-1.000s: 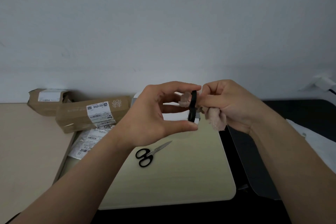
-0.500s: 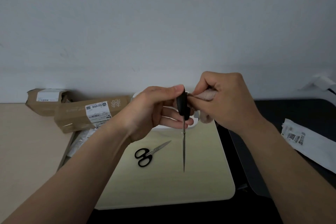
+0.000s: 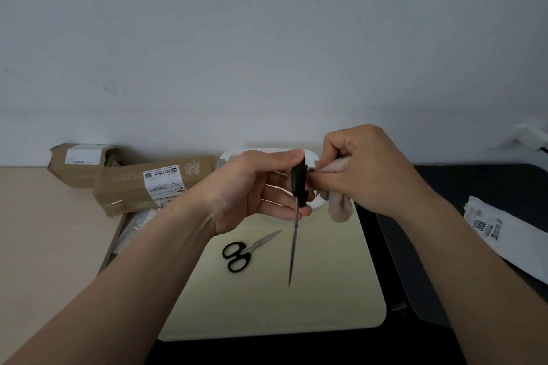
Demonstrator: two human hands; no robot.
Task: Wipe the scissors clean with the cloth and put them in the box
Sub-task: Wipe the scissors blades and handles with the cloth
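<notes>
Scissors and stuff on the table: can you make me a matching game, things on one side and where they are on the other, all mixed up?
Things:
1 cloth
2 upright scissors
3 flat scissors
4 long brown box

Places:
A on the pale board
B by the wall, far left
C in the right hand
D in the left hand

Pairs: 1-C, 2-D, 3-A, 4-B

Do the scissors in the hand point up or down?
Down. The left hand grips the scissors by the black handle; the blades hang tip lowest.
</notes>
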